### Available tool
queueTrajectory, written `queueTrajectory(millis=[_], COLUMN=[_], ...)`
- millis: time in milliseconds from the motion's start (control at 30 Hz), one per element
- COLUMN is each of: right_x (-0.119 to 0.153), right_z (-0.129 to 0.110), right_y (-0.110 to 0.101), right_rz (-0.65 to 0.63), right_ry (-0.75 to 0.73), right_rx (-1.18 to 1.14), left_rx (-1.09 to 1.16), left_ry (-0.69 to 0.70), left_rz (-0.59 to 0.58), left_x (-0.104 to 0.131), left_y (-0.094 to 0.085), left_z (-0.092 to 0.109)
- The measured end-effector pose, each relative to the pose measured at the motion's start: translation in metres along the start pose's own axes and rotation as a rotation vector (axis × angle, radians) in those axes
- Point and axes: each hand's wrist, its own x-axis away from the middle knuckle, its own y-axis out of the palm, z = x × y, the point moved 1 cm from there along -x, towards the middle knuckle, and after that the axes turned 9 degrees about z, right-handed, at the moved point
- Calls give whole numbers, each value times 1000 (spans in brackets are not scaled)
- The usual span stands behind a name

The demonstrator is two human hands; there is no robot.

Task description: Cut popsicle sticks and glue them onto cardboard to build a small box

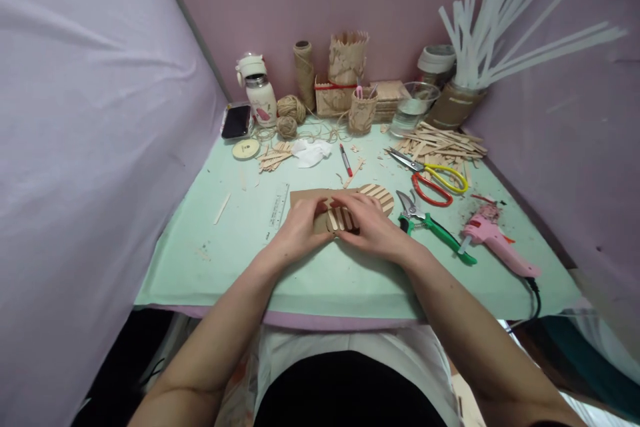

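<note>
On the green tabletop, a small round striped wooden piece [341, 219] sits between my two hands, over a brown cardboard sheet [305, 197]. My left hand [305, 223] curls round its left side, thumb at the near edge. From the right, my right hand [369, 221] grips it with bent fingers, covering part of it. A larger striped disc [381, 197] of light and dark strips shows behind my right hand. Left of the cardboard lies a clear ruler [278, 213].
Right of my hands are green pruning shears [440, 235], scissors [433, 180] and a pink glue gun [503, 248]. Behind stand a glass bowl of water [410, 117], a white bottle [261, 97], twine balls [290, 110] and piled wooden sticks [440, 143]. A red pen [345, 160] lies mid-table.
</note>
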Motion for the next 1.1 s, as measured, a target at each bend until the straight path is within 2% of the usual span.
queueTrajectory(millis=[400,900,1100], right_x=[2,1,-1], right_z=[7,5,3], right_y=[9,9,10], right_rz=[21,10,-34], right_ry=[-48,-19,-4], right_rx=[-34,-45,-25], left_rx=[54,34,59], left_ry=[-15,-7,-8], left_rz=[35,28,31], left_x=[6,6,6], left_y=[4,7,5], left_z=[-4,-11,-8])
